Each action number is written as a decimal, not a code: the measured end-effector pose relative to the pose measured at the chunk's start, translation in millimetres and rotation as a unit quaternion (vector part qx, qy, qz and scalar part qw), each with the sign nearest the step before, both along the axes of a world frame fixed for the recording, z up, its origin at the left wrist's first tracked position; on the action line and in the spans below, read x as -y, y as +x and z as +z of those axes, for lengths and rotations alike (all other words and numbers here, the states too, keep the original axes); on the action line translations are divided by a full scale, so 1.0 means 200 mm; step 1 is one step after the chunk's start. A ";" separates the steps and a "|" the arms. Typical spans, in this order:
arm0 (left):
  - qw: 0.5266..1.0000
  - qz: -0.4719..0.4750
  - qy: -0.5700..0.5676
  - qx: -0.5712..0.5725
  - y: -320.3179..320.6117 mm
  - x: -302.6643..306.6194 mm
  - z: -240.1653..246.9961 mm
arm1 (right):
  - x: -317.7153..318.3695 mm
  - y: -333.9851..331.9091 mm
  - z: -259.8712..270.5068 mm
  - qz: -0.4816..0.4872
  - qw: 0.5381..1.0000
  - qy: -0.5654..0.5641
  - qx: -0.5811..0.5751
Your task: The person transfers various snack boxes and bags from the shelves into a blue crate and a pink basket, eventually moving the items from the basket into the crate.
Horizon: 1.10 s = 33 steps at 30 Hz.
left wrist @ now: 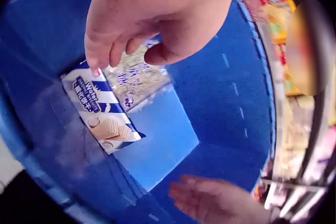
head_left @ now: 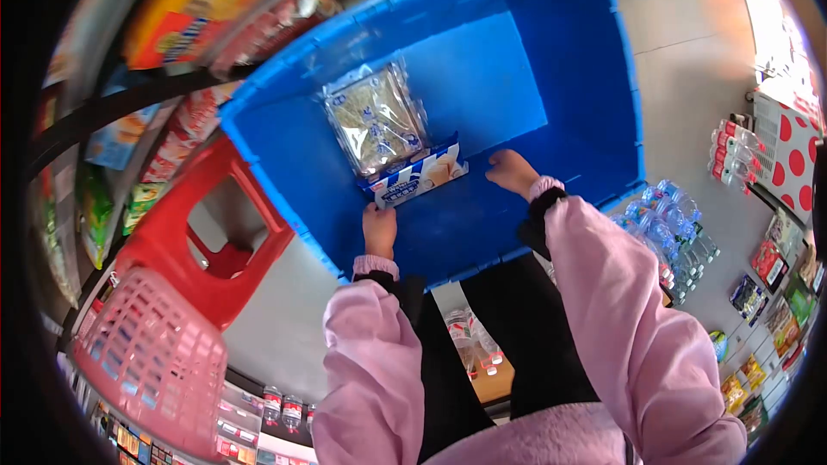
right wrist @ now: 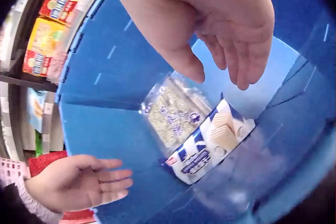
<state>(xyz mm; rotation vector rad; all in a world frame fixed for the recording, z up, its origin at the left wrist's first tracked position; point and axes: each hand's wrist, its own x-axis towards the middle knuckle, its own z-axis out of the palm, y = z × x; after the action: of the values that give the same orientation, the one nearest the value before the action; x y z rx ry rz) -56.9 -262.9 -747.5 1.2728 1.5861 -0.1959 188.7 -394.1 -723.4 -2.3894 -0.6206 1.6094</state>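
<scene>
A blue-and-white wafer pack (head_left: 422, 176) stands on its long edge inside the blue crate (head_left: 594, 77), alongside a clear plastic-wrapped package (head_left: 375, 120) with bluish print. My left hand (head_left: 379, 231) is by the pack's left end; whether it touches is unclear in the head view. In the right wrist view the left hand (right wrist: 84, 183) has straight fingers, away from the pack (right wrist: 212, 142). My right hand (head_left: 514, 174) hovers to the right of the pack, holding nothing; its fingers hang relaxed in the right wrist view.
A red stool (head_left: 172, 215) and a pink basket (head_left: 155, 362) are on the left, near shelves of packaged goods. Bottles (head_left: 663, 224) stand on the right, with snack packs (head_left: 748, 299) beyond. More bottles (head_left: 469, 336) lie between the legs.
</scene>
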 end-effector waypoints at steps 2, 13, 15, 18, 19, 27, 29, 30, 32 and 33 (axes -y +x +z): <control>0.999 -0.026 0.005 -0.025 0.01 0.00 -0.15 | -0.03 0.02 -0.20 0.060 0.997 -0.030 -0.047; 0.995 0.069 0.069 -0.019 -0.10 0.09 -0.58 | -0.07 -0.19 -0.63 -0.129 0.968 0.074 -0.200; 0.995 0.077 0.055 0.041 0.00 0.02 -0.38 | -0.08 -0.19 -0.53 -0.225 0.946 0.092 -0.216; 0.989 -0.069 0.125 0.026 0.13 -0.08 0.02 | -0.10 -0.10 -0.18 -0.201 0.960 0.162 -0.108; 0.982 -0.086 0.166 0.040 0.16 -0.09 0.16 | -0.09 -0.05 -0.06 -0.185 0.966 0.165 -0.067; 0.945 0.042 0.070 0.317 0.17 -0.23 1.52 | -0.22 0.06 1.46 -0.175 0.943 0.262 0.109; 0.930 0.034 0.115 0.347 0.17 -0.29 1.87 | -0.28 0.02 1.81 -0.199 0.916 0.322 0.134; 0.924 0.028 0.142 0.353 0.15 -0.32 2.03 | -0.31 -0.01 1.97 -0.201 0.903 0.349 0.148; 0.883 0.000 0.203 0.423 0.13 -0.40 2.27 | -0.37 -0.06 2.28 -0.216 0.872 0.408 0.161; 0.865 0.010 0.219 0.450 0.14 -0.45 2.39 | -0.42 -0.07 2.42 -0.205 0.853 0.438 0.195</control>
<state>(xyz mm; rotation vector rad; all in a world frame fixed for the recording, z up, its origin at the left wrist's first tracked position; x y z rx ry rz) -28.3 -173.5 -269.3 1.3815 0.8257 0.7292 175.0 -310.1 -239.4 -1.9173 -0.6508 0.4689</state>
